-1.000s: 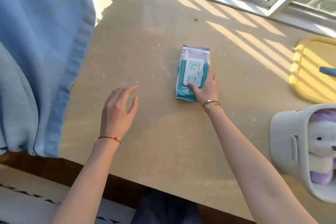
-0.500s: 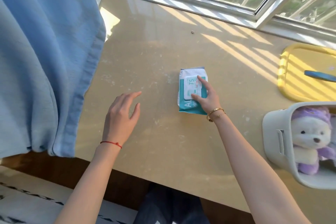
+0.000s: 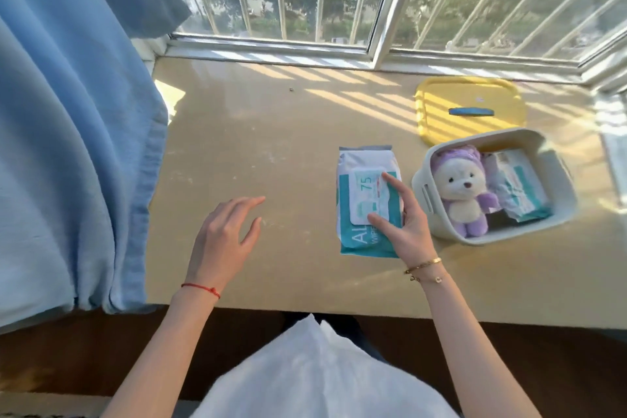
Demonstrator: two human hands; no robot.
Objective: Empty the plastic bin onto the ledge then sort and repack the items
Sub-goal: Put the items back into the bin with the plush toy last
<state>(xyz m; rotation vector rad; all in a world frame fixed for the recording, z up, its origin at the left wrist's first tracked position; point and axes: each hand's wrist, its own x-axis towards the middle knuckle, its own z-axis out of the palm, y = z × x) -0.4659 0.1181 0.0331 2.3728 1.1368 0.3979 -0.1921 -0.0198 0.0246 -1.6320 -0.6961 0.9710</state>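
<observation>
The wipes pack point(image 3: 366, 200), marked "75" and "AL… WIPE…", lies on the ledge point(image 3: 271, 146) beside the plastic bin point(image 3: 556, 180). The right hand point(image 3: 405, 224) grips its right edge; the left hand point(image 3: 224, 241) hovers, fingers relaxed, empty.

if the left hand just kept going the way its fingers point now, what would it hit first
Probably nothing soon. The left hand points up and right across bare ledge, passing left of the wipes pack. The window frame comes first, though depth is unclear.
</observation>
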